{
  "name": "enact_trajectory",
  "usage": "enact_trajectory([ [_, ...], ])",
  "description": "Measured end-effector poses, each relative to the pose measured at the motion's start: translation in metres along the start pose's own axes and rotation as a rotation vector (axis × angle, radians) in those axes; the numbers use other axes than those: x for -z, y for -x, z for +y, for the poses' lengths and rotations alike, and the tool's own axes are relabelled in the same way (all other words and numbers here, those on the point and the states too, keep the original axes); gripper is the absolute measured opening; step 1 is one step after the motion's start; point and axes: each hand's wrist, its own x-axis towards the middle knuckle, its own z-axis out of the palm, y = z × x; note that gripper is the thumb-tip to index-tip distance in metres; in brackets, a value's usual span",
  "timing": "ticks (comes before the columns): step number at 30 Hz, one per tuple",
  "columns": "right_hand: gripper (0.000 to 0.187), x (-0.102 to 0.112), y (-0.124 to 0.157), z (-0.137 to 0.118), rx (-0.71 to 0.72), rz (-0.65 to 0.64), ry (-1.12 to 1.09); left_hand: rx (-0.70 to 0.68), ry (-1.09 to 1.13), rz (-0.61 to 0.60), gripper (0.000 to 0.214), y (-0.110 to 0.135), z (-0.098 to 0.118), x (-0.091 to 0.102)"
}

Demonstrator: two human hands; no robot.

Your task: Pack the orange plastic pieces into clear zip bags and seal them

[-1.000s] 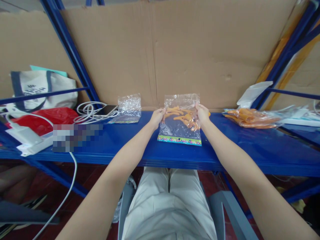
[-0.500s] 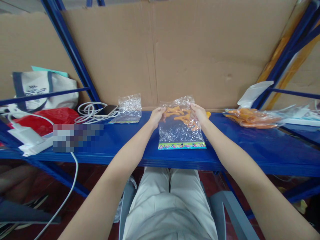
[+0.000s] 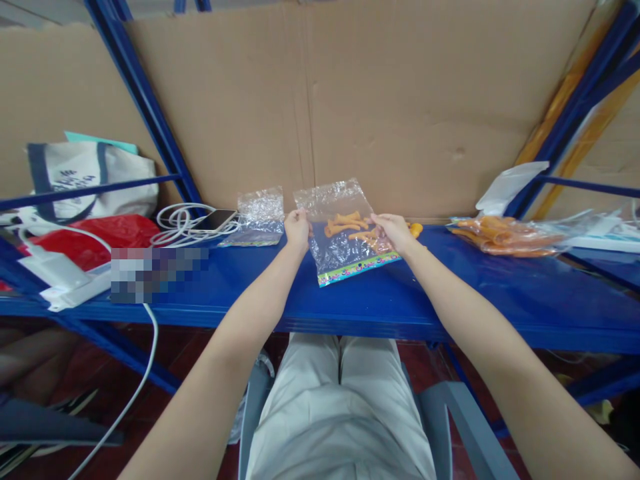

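Note:
A clear plastic bag with a colourful printed strip along its near edge is stretched between my hands, tilted so its right side sits higher. My left hand pinches the bag's left edge. My right hand grips its right side, fingers closed on the plastic. Several orange bone-shaped plastic pieces show through or behind the bag; I cannot tell whether they lie inside it. Another orange piece rests just beyond my right wrist.
On the blue shelf, a second clear bag lies left, beside a phone and coiled white cable. Farther left are a red bag and power strip. Bagged orange pieces lie right. Cardboard stands behind.
The bag has shifted left and turned, its printed strip now slanting up to the right. My left hand has moved slightly left, and my right hand a little lower along the bag.

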Motion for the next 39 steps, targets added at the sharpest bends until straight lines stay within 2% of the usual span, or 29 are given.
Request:
enact_trajectory([
  [6,0.023,-0.001,0.0,0.002,0.073,0.013,0.055,-0.071,-0.016,0.013,0.024,-0.011,-0.007,0.002],
  [10,0.018,0.001,-0.005,0.003,0.133,0.065,0.06,-0.041,-0.019,-0.005,0.028,-0.009,-0.003,0.003],
  [16,0.015,0.011,-0.021,0.007,0.333,0.276,-0.027,-0.009,-0.089,-0.312,0.039,0.003,0.001,0.0],
  [18,0.015,0.014,-0.026,0.01,0.389,0.296,-0.045,-0.029,-0.138,-0.349,0.039,0.006,0.0,-0.002],
  [23,0.016,0.019,-0.032,0.015,0.402,0.291,-0.016,-0.056,-0.178,-0.321,0.04,0.009,-0.001,-0.004],
  [29,0.017,0.025,-0.037,0.02,0.451,0.418,-0.027,-0.102,-0.205,-0.377,0.042,0.015,-0.002,-0.009],
  [32,0.023,0.027,-0.038,0.022,0.438,0.407,-0.017,-0.122,-0.205,-0.401,0.042,0.019,-0.003,-0.01],
  [39,0.027,0.024,-0.037,0.024,0.364,0.38,-0.041,-0.097,-0.124,-0.33,0.034,0.014,-0.004,-0.012],
])
